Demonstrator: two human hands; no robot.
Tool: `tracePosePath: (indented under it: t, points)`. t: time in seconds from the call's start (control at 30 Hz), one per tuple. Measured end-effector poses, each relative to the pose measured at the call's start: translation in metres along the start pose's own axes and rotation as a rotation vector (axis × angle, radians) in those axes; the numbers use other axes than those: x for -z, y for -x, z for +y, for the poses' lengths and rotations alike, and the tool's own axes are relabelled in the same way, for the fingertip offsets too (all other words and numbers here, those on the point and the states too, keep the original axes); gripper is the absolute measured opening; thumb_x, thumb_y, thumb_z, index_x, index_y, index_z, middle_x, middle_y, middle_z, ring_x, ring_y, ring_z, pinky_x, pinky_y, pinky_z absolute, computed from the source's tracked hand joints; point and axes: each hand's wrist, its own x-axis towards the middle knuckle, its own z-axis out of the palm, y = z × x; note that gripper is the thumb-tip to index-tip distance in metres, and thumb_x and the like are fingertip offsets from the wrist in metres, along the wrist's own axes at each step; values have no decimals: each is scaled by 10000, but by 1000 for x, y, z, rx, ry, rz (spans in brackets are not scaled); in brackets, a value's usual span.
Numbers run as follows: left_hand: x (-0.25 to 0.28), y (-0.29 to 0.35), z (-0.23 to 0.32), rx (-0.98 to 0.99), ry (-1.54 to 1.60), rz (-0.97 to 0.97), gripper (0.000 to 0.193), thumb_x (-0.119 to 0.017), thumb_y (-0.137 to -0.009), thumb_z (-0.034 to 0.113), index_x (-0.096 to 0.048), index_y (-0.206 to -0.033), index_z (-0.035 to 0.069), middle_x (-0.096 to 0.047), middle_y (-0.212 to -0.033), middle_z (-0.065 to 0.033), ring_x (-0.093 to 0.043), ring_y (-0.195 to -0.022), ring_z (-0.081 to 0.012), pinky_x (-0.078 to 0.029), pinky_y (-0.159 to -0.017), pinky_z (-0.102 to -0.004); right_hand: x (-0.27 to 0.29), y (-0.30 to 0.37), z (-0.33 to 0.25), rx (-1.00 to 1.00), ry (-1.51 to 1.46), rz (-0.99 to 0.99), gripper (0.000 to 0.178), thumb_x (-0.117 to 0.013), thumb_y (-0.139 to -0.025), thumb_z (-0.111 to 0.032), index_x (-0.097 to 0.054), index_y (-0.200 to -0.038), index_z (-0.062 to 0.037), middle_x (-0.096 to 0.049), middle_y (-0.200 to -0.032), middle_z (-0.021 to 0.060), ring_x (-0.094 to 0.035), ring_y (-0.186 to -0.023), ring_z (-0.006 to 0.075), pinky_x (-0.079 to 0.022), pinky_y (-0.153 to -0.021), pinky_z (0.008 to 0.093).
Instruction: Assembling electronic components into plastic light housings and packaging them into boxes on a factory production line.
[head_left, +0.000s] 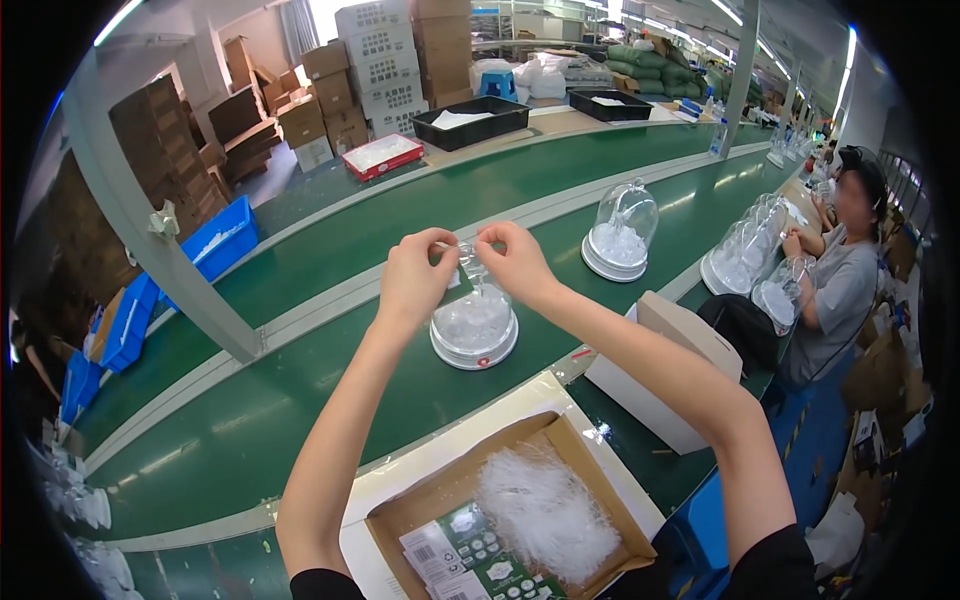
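**Both hands at the top of a clear dome on the conveyor**

The left hand (415, 275) and right hand (515, 258) meet above a clear dome (474, 322) standing upright on the green conveyor belt (300, 400). Fingertips of each hand are pinched together at the dome's top knob; whether a small part lies between them cannot be told. A second dome (620, 232) stands farther along the belt. An open cardboard box (420, 505) of white shredded filler (545, 515) lies near the person.

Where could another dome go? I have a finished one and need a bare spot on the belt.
Bare green belt lies left of the dome under both hands, and between it and the next dome. Crowded: near edge, with cardboard box and white carton.
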Motion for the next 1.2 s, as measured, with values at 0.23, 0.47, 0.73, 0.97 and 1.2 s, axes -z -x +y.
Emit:
tracePosePath:
  t: [0.23,0.47,0.73,0.97,1.2]
  points:
    - [1,-1,-18,-58,128,-37,250,-682,-797,149,-670,-982,-19,-693,-892,-121,-665,-854,-189,-510,-756,-300,0,-2,-1,6,54,-37,173,-617,-803,-145,-619,-836,24,-632,-975,123,-612,-851,173,-495,-760,285]
    - [3,10,-33,-367,-307,182,227,-663,-759,78,-661,-983,40,-650,-997,-122,-626,-943,-270,-495,-809,-342,-4,-1,-15,-66,28,-119,253,-680,-722,-234,-606,-698,7,-620,-836,160,-619,-794,249,-490,-722,338]
    - [-2,16,0,-301,-10,-42,233,-631,-725,0,-614,-958,2,-632,-957,-150,-619,-844,-288,-492,-749,-346,-4,3,-24,26,97,-100,254,-670,-721,-224,-599,-649,9,-629,-674,116,-611,-639,205,-480,-612,319]
    - [-1,20,2,-283,-61,23,188,-625,-748,17,-632,-937,11,-625,-1010,-145,-609,-899,-366,-494,-756,-414,-5,-6,-22,-106,11,-252,260,-640,-740,-236,-605,-608,-14,-603,-569,60,-557,-541,122,-429,-522,299]
    - [0,23,2,-415,-338,81,290,-634,-725,49,-626,-1014,66,-582,-861,-137,-597,-787,-339,-502,-687,-419,-13,-14,-22,-146,27,-332,294,-613,-752,-286,-659,-664,-9,-614,-601,75,-562,-581,129,-455,-565,319]
